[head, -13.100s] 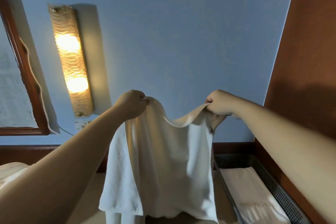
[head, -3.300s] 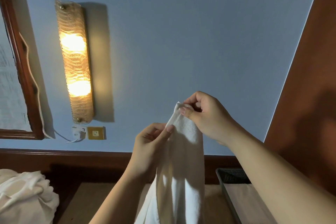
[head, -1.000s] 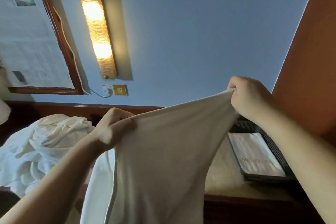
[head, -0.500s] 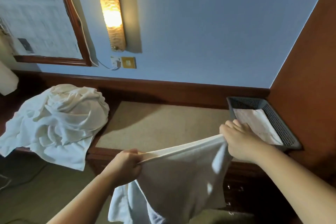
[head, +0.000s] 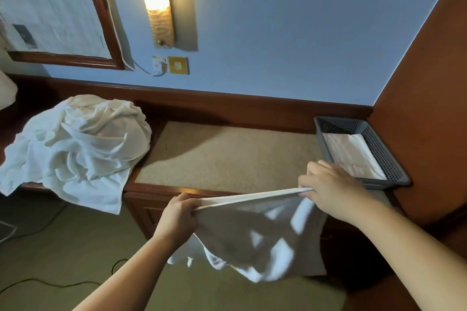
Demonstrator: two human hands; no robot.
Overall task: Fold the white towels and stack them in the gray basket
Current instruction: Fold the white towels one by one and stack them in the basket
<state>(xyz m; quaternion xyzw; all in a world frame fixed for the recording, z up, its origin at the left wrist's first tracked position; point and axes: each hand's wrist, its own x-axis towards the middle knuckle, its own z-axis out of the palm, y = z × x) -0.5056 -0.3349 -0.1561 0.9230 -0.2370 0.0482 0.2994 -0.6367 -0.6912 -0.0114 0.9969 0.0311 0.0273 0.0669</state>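
A white towel (head: 255, 230) hangs folded in front of the wooden counter, its top edge pulled taut between both hands. My left hand (head: 178, 217) grips the left end of that edge. My right hand (head: 328, 190) grips the right end, just in front of the gray basket (head: 393, 164). The basket stands at the counter's right end against the wooden side wall and has a folded white towel (head: 353, 156) lying flat in it. A heap of unfolded white towels (head: 78, 151) lies on the counter's left end, drooping over its front edge.
The beige counter top (head: 227, 156) lies between the heap and the basket. A brown wooden panel (head: 429, 108) rises on the right. On the blue wall are a lit lamp (head: 158, 0), a socket (head: 178, 65) and a framed mirror (head: 101, 7). Cables run over the floor (head: 50, 272).
Earlier the towel was held high against the wall; both hands have brought it down to counter height. Since half a second ago the edge is pulled tighter and the view has tilted slightly down.
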